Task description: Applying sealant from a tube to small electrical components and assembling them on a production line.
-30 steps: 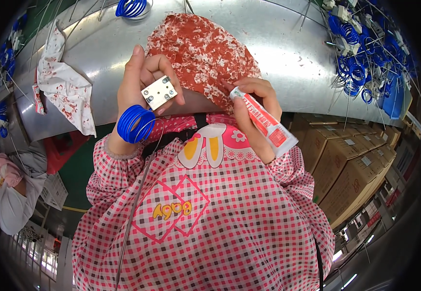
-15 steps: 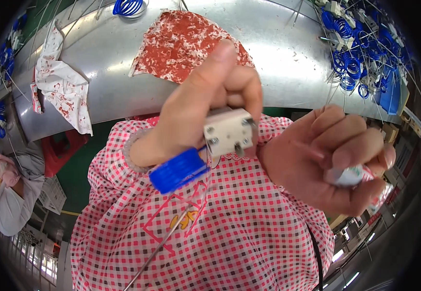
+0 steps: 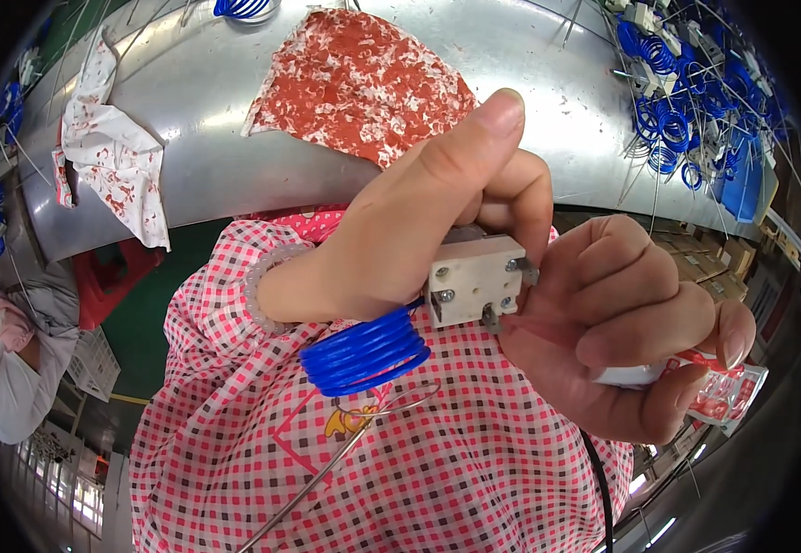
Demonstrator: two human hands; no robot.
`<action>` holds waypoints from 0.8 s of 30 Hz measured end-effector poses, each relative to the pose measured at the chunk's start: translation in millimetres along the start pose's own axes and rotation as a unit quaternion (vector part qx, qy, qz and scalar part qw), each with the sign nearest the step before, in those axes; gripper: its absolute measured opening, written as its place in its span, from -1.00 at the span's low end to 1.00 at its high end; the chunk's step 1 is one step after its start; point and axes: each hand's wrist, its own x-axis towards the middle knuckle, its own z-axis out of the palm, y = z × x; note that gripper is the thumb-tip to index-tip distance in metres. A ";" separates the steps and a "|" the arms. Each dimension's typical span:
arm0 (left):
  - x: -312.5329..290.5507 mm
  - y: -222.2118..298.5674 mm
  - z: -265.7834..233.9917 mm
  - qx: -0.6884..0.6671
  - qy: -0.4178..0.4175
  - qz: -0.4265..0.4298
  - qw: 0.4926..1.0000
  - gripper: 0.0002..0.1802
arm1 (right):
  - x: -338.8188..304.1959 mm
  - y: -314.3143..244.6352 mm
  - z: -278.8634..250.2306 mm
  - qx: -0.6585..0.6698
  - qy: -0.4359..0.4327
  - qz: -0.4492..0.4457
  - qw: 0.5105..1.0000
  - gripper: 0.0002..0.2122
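My left hand (image 3: 400,221) is closed round a capillary thermostat (image 3: 474,288), its thumb pointing up. The thermostat's off-white block shows screws and metal terminals facing me. Below the hand hangs its blue coiled capillary (image 3: 364,355), and a thin metal rod (image 3: 313,484) slants down to the lower left in front of the checked smock. My right hand (image 3: 622,313), closed, sits just right of the block. Its curled fingers hold a red-and-white printed plastic packet (image 3: 730,394) with a white rounded part; the fingers hide much of it.
A metal worktable (image 3: 207,120) curves across the far side, bearing a red-and-white mottled cloth (image 3: 354,78) and a crumpled white cloth (image 3: 115,152). Many blue-coiled thermostats (image 3: 672,120) are heaped at the far right. A red stool (image 3: 106,286) and another person's arm (image 3: 13,341) are at the left.
My left hand has moved right with the thermostat, closer to my right hand. The block and blue coil are sharper now. More of the packet shows beyond my right fingers.
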 end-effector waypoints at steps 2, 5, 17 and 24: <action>0.1 -1.3 2.0 -0.004 0.005 0.000 1.000 -0.25 | -0.6 -0.6 1.6 0.005 0.006 0.004 1.000 -0.69; 4.7 -5.1 -8.2 0.011 0.003 0.032 0.999 -0.26 | -1.4 5.1 -1.6 -0.004 0.024 0.007 1.000 -0.69; -14.8 -9.0 -105.7 0.092 0.163 0.165 0.968 -0.30 | -41.9 63.9 -61.0 -0.394 -0.209 0.035 0.895 -0.69; -9.0 -19.7 -112.8 0.097 0.174 0.132 0.971 -0.32 | -37.4 70.0 -68.6 -0.360 -0.451 0.069 0.814 -0.68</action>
